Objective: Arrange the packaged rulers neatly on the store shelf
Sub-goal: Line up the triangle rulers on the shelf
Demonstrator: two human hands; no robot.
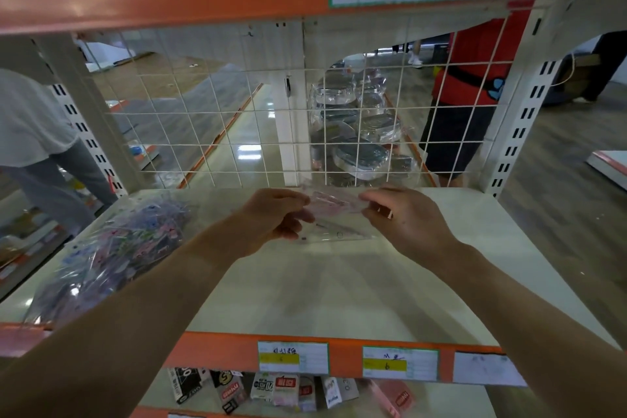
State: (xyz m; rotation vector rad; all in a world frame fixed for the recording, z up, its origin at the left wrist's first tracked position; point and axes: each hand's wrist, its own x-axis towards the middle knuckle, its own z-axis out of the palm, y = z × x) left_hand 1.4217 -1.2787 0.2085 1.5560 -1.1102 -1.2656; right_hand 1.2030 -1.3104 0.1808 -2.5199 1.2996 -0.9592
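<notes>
Head view. Shelf: white board, orange front edge, wire grid behind. Left hand: grip closed on the left end of a ruler pack. Right hand: grip pinching the pack's right end. Pack: clear wrap, pinkish, held just above the shelf near the back grid. Second pack: clear, lying flat on the shelf below the hands. Bag: clear, full of mixed coloured items, on the shelf's left side. Price labels: on the front edge.
</notes>
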